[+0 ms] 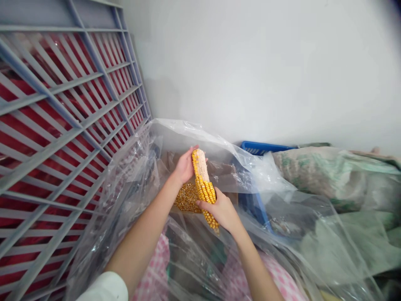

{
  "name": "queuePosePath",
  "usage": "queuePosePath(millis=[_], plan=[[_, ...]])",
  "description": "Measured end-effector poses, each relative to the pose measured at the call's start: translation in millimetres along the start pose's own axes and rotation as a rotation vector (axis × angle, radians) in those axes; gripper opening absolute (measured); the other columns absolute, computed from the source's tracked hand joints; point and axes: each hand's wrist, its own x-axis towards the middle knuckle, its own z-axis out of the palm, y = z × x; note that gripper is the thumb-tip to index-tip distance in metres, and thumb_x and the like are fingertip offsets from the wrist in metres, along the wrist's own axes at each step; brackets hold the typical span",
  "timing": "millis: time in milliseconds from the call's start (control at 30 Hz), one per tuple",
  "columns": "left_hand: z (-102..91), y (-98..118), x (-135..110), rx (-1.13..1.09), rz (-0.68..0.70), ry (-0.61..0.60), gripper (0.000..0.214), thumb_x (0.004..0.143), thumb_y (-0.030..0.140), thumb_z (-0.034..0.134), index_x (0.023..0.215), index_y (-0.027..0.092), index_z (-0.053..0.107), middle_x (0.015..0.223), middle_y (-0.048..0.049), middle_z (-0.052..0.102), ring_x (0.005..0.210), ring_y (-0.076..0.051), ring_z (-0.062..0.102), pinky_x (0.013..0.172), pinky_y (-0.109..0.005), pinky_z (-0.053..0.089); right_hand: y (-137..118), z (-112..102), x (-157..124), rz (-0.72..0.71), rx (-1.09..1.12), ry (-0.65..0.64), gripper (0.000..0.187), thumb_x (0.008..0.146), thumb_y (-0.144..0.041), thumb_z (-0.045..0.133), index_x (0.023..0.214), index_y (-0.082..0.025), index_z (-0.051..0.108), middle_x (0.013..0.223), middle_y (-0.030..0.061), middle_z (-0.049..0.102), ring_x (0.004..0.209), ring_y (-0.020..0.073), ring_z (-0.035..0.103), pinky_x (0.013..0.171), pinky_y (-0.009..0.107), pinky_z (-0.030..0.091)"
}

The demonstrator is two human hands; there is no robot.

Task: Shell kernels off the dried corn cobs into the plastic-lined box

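Observation:
An ear of dried yellow corn (204,186) is held upright between both hands, its upper part stripped to the pale cob. My left hand (184,165) grips the bare top end. My right hand (222,209) wraps around the lower half, thumb pressed against the remaining kernels. Below the ear lies a heap of loose kernels (187,197) inside a box lined with clear plastic sheet (175,133).
A grey slatted rack (62,125) with red behind it stands at the left. A blue plastic basket (263,147) and printed woven sacks (328,171) lie at the right under crumpled plastic. A white wall is behind. Pink checked cloth (156,267) covers my lap.

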Motion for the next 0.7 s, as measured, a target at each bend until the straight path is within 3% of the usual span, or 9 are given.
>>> queuePosePath(millis=[167,300,433,500,600,700], plan=[[0.9,-2.2,-0.1,0.032,0.053,0.026,0.037,0.086,0.016,0.042,0.122,0.024,0.046,0.074,0.0001,0.06,0.063,-0.012,0.06,0.074,-0.031,0.05,0.0,2.4,0.3,0.02,0.015,0.006,0.04,0.062,-0.044,0.064,0.092,-0.019,0.055,0.088,0.0037,0.065,0.078,0.0198,0.058,0.067,0.027,0.039],[-3.1,-5.1,2.4,-0.003,0.035,0.041,0.041,0.084,0.013,0.044,0.124,0.025,0.043,0.072,0.0009,0.058,0.063,-0.01,0.058,0.073,-0.03,0.05,1.5,7.2,-0.2,0.017,0.017,-0.007,0.039,0.063,-0.044,0.063,0.092,-0.02,0.054,0.089,0.0029,0.064,0.078,0.0192,0.058,0.067,0.027,0.039],[-6.4,-7.9,4.4,0.108,0.02,0.097,0.051,0.074,0.009,0.057,0.12,0.027,0.045,0.074,0.0021,0.058,0.061,-0.01,0.059,0.063,-0.024,0.047,2.2,8.5,-0.1,0.043,-0.071,-0.001,0.038,0.063,-0.045,0.062,0.09,-0.019,0.053,0.085,0.0043,0.064,0.075,0.0201,0.058,0.063,0.027,0.037],[-5.9,-7.3,4.1,0.122,0.019,0.109,0.045,0.073,0.016,0.063,0.114,0.025,0.049,0.074,0.0019,0.058,0.06,-0.011,0.058,0.062,-0.024,0.047,1.8,7.3,0.3,0.046,-0.081,-0.007,0.038,0.063,-0.046,0.062,0.09,-0.02,0.053,0.086,0.0039,0.064,0.075,0.0202,0.058,0.063,0.027,0.037],[-2.9,-2.8,2.4,0.013,-0.019,0.065,0.032,0.083,0.038,0.048,0.107,0.018,0.053,0.072,-0.0017,0.059,0.061,-0.014,0.059,0.065,-0.03,0.048,0.8,4.6,0.7,0.015,-0.03,-0.023,0.038,0.064,-0.047,0.062,0.091,-0.02,0.052,0.088,0.0029,0.064,0.078,0.0195,0.058,0.065,0.026,0.038],[-1.1,1.0,2.0,-0.047,-0.05,0.079,0.032,0.088,0.032,0.035,0.108,0.016,0.054,0.069,-0.0032,0.06,0.06,-0.015,0.06,0.061,-0.029,0.048,0.1,4.1,0.5,0.011,-0.064,-0.011,0.039,0.064,-0.047,0.061,0.09,-0.02,0.052,0.088,0.0041,0.064,0.077,0.0198,0.058,0.064,0.026,0.037]])
